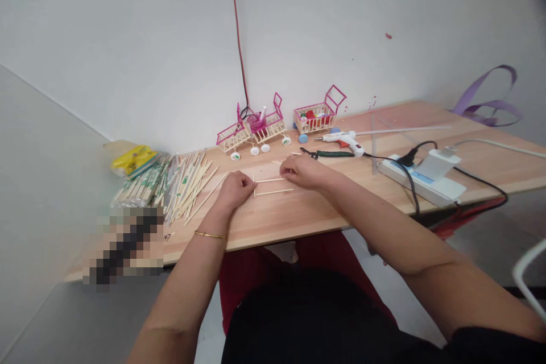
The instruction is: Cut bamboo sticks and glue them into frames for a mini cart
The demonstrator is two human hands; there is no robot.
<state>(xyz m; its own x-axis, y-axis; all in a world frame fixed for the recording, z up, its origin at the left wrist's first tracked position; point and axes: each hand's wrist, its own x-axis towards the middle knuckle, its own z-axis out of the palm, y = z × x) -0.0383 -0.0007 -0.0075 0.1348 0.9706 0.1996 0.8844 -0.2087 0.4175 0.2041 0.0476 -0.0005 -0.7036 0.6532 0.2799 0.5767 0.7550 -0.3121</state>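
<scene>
Pale thin wooden sticks lie on the table in front of me. My left hand [239, 189] has its fingers pinched at the short crosswise stick [255, 190]. Curled over the right end of a longer stick [268, 180] are the closed fingers of my right hand [301, 172]; its thumb and index finger meet there. The longer stick's left end meets the short one. Parallel to it, nearer me, a second long stick [275, 191] also runs from the short stick. A few more stick pieces [276, 162] show just behind my right hand.
Loose sticks [194, 187] and wrapped chopsticks [143, 187] lie at left beside a yellow packet [134, 160]. Small stick-built carts [313, 119] stand along the wall. A glue gun [343, 141], green-handled pliers [335, 154] and a power strip [422, 179] with cables occupy the right.
</scene>
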